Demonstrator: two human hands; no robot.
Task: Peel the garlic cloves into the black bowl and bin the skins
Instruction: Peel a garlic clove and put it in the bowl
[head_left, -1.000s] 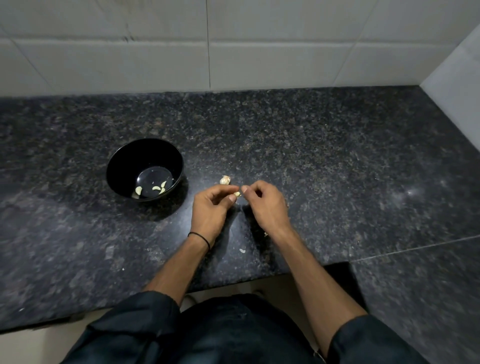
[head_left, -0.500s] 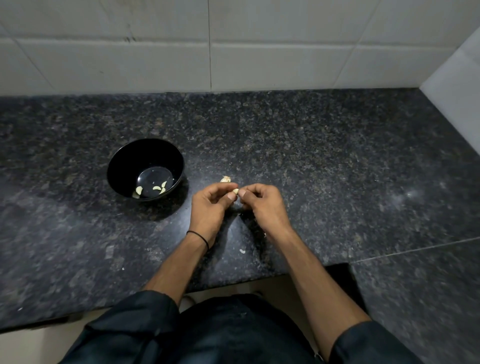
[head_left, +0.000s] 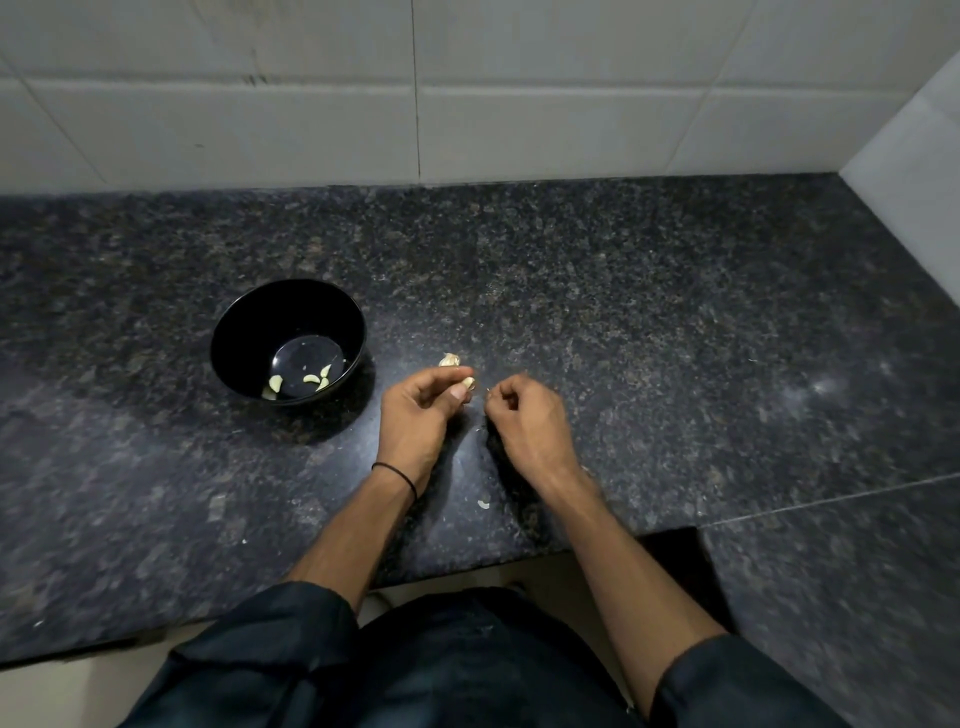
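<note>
A person's left hand (head_left: 421, 410) pinches a garlic clove (head_left: 468, 383) over the counter (head_left: 675, 338), close beside the black bowl (head_left: 260, 322) for an easy drop, while the right hand (head_left: 524, 421), fingers curled, seemingly pinches a skin scrap (head_left: 488, 393).

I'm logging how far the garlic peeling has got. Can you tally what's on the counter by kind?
black bowl: 1
peeled cloves in it: 5, as far as shows
held clove, pinched by the left hand: 1
loose clove on the counter: 1
skin scrap on the counter: 1
Total: 9
</note>
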